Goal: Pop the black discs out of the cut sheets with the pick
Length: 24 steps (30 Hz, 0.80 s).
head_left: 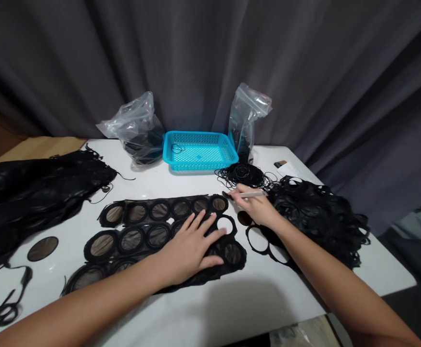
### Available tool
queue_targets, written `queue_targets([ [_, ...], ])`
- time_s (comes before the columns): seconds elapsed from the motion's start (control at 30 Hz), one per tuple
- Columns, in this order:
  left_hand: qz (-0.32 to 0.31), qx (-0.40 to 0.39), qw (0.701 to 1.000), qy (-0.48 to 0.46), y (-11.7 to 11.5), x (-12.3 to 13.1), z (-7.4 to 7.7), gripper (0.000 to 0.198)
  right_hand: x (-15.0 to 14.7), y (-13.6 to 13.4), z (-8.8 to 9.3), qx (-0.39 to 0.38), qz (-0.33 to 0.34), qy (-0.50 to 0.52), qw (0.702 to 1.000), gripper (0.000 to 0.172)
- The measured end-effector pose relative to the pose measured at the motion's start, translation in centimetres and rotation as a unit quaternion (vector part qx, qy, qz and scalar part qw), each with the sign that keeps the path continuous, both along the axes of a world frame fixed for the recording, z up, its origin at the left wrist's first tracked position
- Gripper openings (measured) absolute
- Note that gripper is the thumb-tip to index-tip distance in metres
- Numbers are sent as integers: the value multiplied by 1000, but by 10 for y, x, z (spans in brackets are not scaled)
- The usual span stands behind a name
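While the sheet of black rings (158,234) is laid flat across the middle of the tabletop (268,299), it is covered by the left grip (194,248), whose fingers are spread apart and closed on nothing, presumably so that the thin material is steadied. Just beyond its far right corner, a slim white tool (251,194) is clamped in the right grip (254,205), seemingly pen-fashion for fine control; whether the small dark piece (227,195) by the fingertips is also pinched cannot be told. The black heap (311,212) is set at the right, probably for easy reach.
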<state>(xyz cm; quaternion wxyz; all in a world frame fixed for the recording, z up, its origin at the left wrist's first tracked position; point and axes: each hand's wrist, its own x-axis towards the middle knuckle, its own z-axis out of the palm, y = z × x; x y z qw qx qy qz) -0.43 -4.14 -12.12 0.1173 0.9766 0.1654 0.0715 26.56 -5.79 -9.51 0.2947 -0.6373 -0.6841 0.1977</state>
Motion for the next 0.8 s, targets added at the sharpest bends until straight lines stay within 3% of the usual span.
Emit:
queue_targets([
  [0.1, 52, 40, 998, -14, 11, 4, -5, 68, -20, 2, -9, -34, 48, 40, 997, 17],
  [0.3, 73, 61, 995, 8, 17, 2, -19, 69, -24, 5, -12, -60, 68, 85, 992, 21],
  [0.8, 74, 55, 996, 5, 13, 1, -16, 65, -23, 12, -9, -62, 91, 73, 991, 14],
])
